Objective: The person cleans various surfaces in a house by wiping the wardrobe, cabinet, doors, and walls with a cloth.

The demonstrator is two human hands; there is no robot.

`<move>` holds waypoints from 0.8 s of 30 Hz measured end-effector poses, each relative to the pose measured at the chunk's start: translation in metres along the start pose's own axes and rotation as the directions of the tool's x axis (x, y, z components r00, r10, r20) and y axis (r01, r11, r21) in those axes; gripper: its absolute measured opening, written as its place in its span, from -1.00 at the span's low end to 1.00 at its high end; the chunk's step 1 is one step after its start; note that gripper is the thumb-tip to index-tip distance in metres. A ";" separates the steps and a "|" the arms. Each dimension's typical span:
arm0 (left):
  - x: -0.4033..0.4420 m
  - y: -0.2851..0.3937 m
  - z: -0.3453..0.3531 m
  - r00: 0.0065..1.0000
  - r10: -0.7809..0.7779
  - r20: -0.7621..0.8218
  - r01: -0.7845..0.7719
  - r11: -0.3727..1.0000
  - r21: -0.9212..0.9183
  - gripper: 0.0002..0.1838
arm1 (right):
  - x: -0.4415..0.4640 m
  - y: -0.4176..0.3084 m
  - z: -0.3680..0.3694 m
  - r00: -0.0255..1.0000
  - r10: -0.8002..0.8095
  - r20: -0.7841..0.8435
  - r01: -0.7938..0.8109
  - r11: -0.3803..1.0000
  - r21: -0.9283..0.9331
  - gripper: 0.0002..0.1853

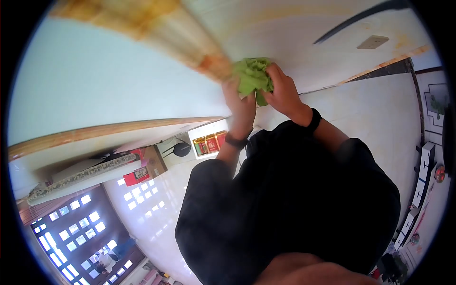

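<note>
A crumpled green cloth (252, 76) is held between my two hands near the upper middle of the view, close to the pale wall (266, 28) and the end of an orange-and-white marbled strip (209, 61). On its left side my left hand (239, 102) grips it, slightly blurred. The fingers of my right hand (283, 92) are bent round the cloth's right edge. Dark bands circle both wrists. Part of the cloth hangs down between the hands.
Below left, a white box (194, 141) holds red and gold packets, beside a dark round object (182, 149) and a cardboard box (156, 161). A switch plate (373, 42) is at upper right. A white cabinet (420, 183) lines the far right.
</note>
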State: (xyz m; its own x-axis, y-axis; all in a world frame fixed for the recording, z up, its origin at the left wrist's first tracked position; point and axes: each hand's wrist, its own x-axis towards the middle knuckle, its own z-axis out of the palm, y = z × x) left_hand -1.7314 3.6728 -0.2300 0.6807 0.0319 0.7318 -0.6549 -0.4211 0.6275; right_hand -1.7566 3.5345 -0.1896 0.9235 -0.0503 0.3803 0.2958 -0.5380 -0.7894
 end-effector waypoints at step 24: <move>-0.024 0.253 0.481 0.975 0.205 0.086 -0.189 0.968 -0.163 -0.33 | -0.014 0.287 -0.467 0.979 -0.026 -0.200 0.013 0.998 -0.067 -0.58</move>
State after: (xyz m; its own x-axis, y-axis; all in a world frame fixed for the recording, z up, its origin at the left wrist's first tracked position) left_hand -1.7553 3.1298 -0.2166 0.5578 -0.1335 0.8192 -0.8164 -0.2659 0.5126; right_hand -1.7990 2.9877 -0.1962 0.8477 -0.2035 0.4898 0.2910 -0.5937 -0.7502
